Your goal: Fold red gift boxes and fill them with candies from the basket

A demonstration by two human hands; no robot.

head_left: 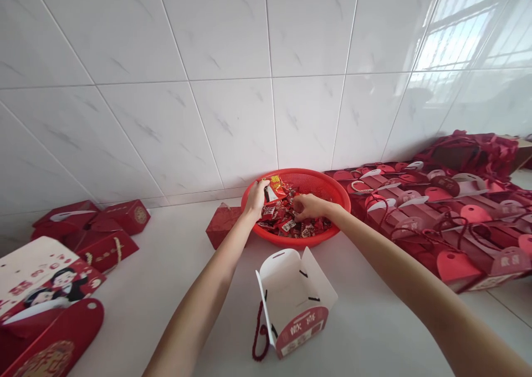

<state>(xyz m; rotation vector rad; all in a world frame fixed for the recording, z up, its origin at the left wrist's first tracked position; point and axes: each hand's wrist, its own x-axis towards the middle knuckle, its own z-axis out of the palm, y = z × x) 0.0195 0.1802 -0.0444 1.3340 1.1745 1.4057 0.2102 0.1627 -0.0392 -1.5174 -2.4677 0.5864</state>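
A red plastic basket (343, 204) holds many small red-wrapped packets (286, 224) and stands against the tiled wall. My left hand (255, 199) is at the basket's left side, its fingers closed on wrapped packets, one of them red and yellow. Inside the basket, toward the right, my right hand (310, 206) dips among the packets with its fingers pinched together; whatever they hold is hidden. Below the basket stands an open box (301, 324), white inside with a red front and a dark red cord at its left. No contents show in it.
Closed red boxes (415, 216) with cord handles crowd the right side. More red boxes (110, 244) and a cream box with cartoon figures (45, 277) lie at the left. One small red box (222, 224) sits beside the basket.
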